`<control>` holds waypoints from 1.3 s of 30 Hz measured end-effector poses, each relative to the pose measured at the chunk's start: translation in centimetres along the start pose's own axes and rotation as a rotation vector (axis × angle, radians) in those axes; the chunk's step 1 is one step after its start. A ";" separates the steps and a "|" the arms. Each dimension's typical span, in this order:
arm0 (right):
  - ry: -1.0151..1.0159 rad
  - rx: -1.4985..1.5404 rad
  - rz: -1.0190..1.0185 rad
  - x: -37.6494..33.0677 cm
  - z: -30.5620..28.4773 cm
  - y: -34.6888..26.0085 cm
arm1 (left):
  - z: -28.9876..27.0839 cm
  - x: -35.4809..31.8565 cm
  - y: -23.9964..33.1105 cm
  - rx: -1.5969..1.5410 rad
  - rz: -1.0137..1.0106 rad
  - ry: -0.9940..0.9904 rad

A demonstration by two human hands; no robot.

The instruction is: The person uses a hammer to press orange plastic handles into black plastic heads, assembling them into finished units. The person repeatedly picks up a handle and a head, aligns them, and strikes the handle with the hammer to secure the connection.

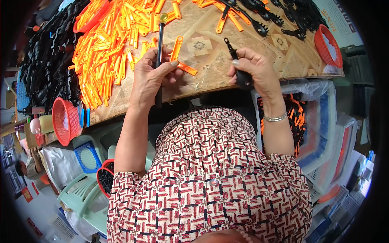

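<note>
My left hand (156, 73) is closed round a black rod (161, 40) with a round yellowish tip, held upright over the table's near edge. Two orange plastic handle pieces (177, 46) also stick out from its fingers, one pointing away and one to the right. To the right, my right hand (255, 67) grips a black plastic utensil (243, 79). A narrow end with a small hole points away from me, and a broad rounded part hangs below the fingers. My palm hides part of it.
A heap of orange handle pieces (105, 56) covers the table's left side, beside piled black parts (48, 69). Black slotted utensils (259, 28) lie at the far right. Red baskets (65, 121) (329, 46) stand at both ends. A plastic-lined crate (320, 117) sits below, right.
</note>
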State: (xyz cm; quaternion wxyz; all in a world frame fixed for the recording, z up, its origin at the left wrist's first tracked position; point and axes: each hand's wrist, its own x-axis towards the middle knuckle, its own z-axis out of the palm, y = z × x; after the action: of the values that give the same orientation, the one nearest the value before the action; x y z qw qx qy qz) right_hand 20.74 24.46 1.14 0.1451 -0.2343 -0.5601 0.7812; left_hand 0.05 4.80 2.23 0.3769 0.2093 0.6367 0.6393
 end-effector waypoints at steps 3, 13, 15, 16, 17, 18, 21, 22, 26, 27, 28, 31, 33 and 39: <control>-0.003 0.019 0.015 -1.1 1.5 0.6 | 0.3 0.3 -0.6 -0.045 -0.017 -0.053; 0.074 -0.006 -0.087 -1.8 1.1 1.3 | -0.2 2.4 -1.1 0.181 0.137 0.066; 0.107 -0.080 -0.093 -1.7 0.6 1.2 | 0.1 2.4 0.4 0.263 0.147 0.116; 0.122 -0.115 -0.097 -1.6 0.4 1.2 | -0.3 2.8 0.2 0.425 0.337 0.140; 0.129 -0.114 -0.076 -1.7 0.4 1.1 | -1.0 3.7 -0.2 0.588 0.527 0.163; 0.132 -0.112 -0.083 -1.7 0.3 1.3 | -0.8 4.2 0.0 0.742 0.719 0.173; 0.131 -0.110 -0.092 -1.6 0.2 1.5 | -0.7 2.4 0.4 0.861 0.400 0.087; 0.123 -0.111 -0.086 -1.5 0.1 1.4 | -0.5 2.0 0.4 0.937 0.376 0.029; 0.106 -0.111 -0.057 -1.4 0.0 1.2 | 0.7 1.4 -1.0 1.207 0.830 -0.165; 0.106 -0.113 -0.054 -1.5 0.0 1.1 | 0.9 1.2 -0.4 1.254 0.780 -0.166; 0.106 -0.116 -0.051 -1.6 0.0 0.9 | 1.0 1.3 -0.4 1.227 0.773 -0.167; 0.107 -0.145 -0.045 -1.8 -0.3 0.9 | 1.2 1.8 -0.1 1.186 0.778 -0.153; 0.089 -0.136 -0.031 -2.0 0.1 0.9 | 1.7 1.0 0.2 0.895 0.500 -0.161; -0.009 -0.084 0.009 -1.7 2.0 0.7 | 2.2 0.9 -0.5 0.136 0.154 -0.234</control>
State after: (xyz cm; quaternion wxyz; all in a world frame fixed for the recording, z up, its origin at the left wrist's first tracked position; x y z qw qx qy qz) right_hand 21.15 21.84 1.37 0.1290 -0.2393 -0.5920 0.7587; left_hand 1.23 6.86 1.76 0.3833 0.3556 0.6122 0.5932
